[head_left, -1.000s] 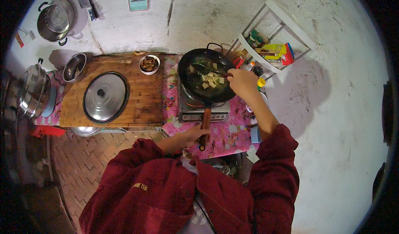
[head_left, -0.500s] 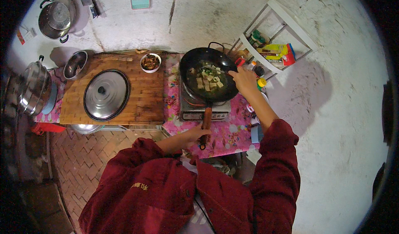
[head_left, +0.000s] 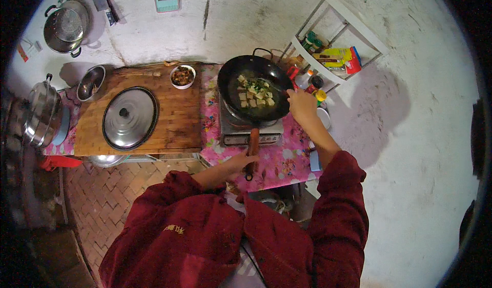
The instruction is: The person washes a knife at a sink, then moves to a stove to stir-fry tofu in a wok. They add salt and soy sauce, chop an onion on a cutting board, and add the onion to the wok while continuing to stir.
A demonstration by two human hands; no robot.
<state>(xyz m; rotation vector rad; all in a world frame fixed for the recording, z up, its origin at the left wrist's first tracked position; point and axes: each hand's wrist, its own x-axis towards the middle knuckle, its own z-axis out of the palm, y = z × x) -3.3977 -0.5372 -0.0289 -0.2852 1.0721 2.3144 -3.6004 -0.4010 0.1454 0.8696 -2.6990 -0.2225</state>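
A: Where is the wok (head_left: 233, 73)?

B: On the silver stove (head_left: 264, 138), to the right of the cutting board (head_left: 179, 126). Its long wooden handle (head_left: 254, 138) points toward the near edge.

A: And what's in it?

B: Pale cubes (head_left: 254, 97) with bits of green, gathered around the middle.

A: What is the left hand (head_left: 241, 163) doing?

B: Its fingers are wrapped around the wooden handle, close to the near end.

A: And the right hand (head_left: 302, 105)?

B: It's at the wok's right rim with the fingers curled. I can't tell what they grasp, if anything; the hand covers that spot.

A: What's over on the left?

B: A round metal lid (head_left: 141, 121) with a black knob rests on the board. A white bowl (head_left: 183, 87) of dark food stands at the board's far right corner.

A: And on the right?

B: A yellow-capped bottle (head_left: 321, 96) just beside the right hand, and farther off, a white shelf (head_left: 353, 11) holding jars and a yellow packet (head_left: 330, 57). Pink flowered cloth (head_left: 287, 160) lies under the stove.
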